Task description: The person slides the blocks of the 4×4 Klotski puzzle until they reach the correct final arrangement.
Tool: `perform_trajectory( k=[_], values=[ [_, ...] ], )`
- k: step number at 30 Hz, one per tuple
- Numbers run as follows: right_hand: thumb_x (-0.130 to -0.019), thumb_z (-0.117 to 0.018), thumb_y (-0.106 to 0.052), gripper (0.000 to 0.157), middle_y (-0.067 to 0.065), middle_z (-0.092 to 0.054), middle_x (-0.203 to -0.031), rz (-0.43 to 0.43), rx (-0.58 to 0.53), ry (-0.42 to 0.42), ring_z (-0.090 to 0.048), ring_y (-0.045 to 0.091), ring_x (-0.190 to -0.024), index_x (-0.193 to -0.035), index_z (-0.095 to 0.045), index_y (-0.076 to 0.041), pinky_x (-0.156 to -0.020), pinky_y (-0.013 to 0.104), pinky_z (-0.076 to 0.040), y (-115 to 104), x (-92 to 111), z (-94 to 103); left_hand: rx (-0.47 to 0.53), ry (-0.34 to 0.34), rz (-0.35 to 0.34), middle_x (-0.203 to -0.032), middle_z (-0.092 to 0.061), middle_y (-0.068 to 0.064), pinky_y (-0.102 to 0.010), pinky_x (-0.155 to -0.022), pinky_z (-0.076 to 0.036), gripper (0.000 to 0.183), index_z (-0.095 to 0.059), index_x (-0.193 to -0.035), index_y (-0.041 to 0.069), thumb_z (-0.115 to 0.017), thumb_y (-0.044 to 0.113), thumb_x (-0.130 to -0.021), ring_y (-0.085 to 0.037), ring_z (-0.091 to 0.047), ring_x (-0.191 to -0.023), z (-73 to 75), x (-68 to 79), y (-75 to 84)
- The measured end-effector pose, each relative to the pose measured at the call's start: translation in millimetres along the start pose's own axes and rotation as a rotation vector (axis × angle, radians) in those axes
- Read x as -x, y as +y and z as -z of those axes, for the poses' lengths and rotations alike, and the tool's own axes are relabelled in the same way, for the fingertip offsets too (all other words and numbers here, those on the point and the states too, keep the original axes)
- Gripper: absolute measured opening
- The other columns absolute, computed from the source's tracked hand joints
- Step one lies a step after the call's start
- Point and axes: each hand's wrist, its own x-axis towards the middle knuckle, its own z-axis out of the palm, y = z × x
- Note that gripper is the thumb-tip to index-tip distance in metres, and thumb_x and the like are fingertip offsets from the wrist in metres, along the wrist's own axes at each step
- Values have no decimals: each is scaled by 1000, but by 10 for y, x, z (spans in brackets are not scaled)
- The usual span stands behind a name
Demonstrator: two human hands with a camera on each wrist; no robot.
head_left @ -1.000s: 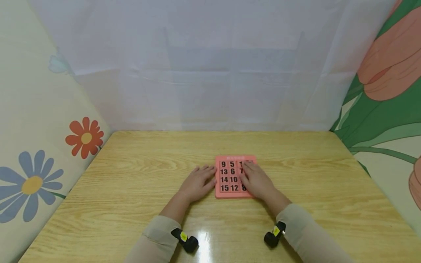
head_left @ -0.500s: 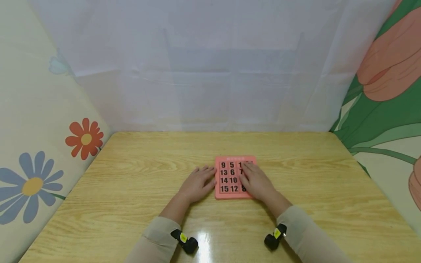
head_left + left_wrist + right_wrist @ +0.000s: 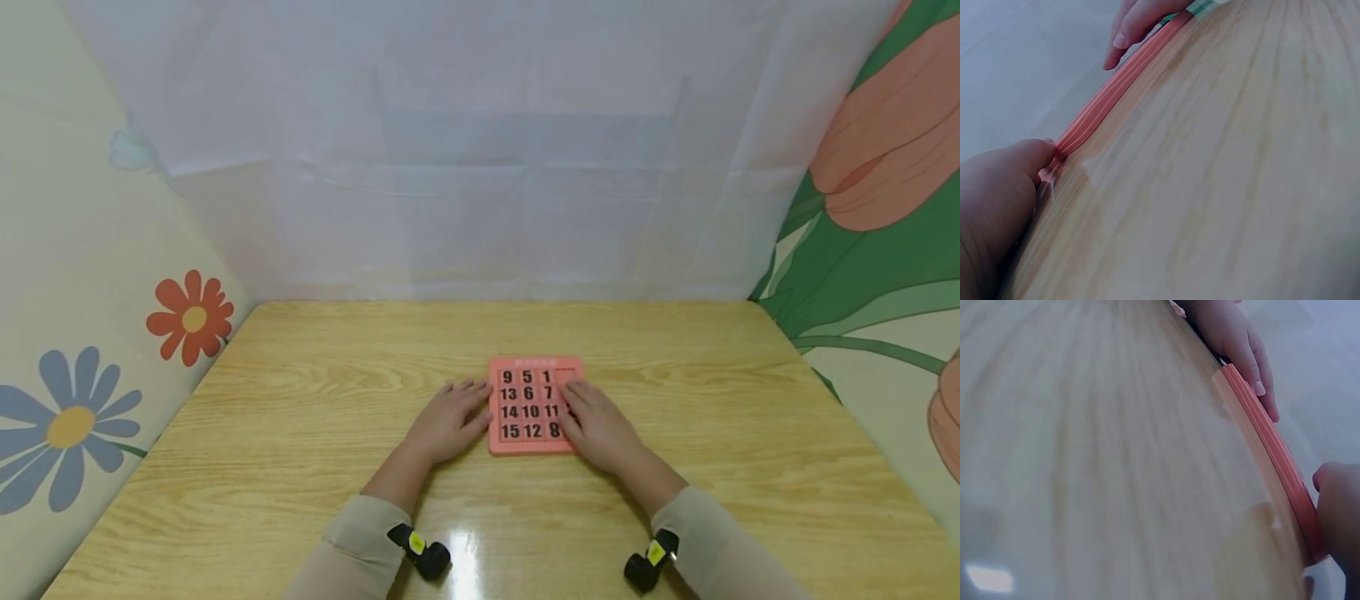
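"Puzzle, where?"
"Flat on the table, between my left hand and right hand."
"And your fingers?"
"Nearly straight, gripping nothing: left ones touch its left edge, right ones lie over its right side."

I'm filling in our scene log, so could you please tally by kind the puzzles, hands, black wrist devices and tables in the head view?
Pink number puzzle: 1
Left hand and right hand: 2
Black wrist devices: 2
Wood-grain table: 1
Total: 6
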Motion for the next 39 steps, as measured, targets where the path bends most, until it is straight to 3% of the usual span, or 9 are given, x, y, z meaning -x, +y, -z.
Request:
perform_trajectory(
  k=[15, 39],
  values=[
    [-102, -47, -30, 53, 18, -41, -154, 13, 24, -11, -33, 36, -145, -145, -44, 1, -123, 49, -24, -10, 98, -12, 7, -4, -1, -153, -45, -7, -48, -126, -16, 54, -44, -148, 10, -49, 37, -101, -30, -33, -147, 0, 4, -9],
    [-105, -37, -35, 55, 18, -35, -157, -26, 47, -51, -29, 35, -148, -148, -40, 1, -124, 47, -21, 17, -171, 38, 9, -13, 11, -154, -43, -5, -46, -126, -16, 54, -43, -149, 12, -47, 39, -102, -28, -32, -148, 11, 9, 5]
  ],
)
